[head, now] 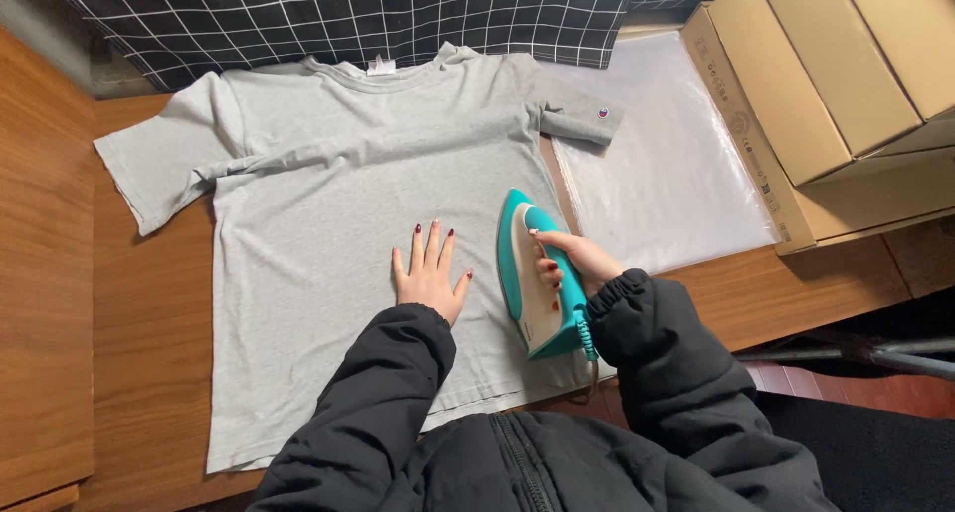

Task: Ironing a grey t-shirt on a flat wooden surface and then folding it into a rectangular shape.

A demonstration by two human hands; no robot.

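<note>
A grey t-shirt (328, 204) lies spread flat on the wooden surface (139, 323) in front of me, collar away from me, and everything else I place against it. Its sleeve on the left fans out over the bare wood, slightly creased. Near the middle of the t-shirt, toward the hem, my left hand (430, 273) rests palm down with the fingers (426, 241) spread open and gripping nothing; pressed flat like this it pins the cloth so it cannot bunch or slide. Just to the right of that hand, on the t-shirt's right side, stands the teal and white iron (537, 273), soleplate down on the fabric, nose pointing toward the collar. My right hand (572, 258) is wrapped around its handle, fingers closed on it. Right of the t-shirt, partly under its sleeve, lie clear plastic bags (667, 164), and beyond them cardboard boxes (826, 84). Beyond the collar hangs a dark checked cloth (328, 14).
</note>
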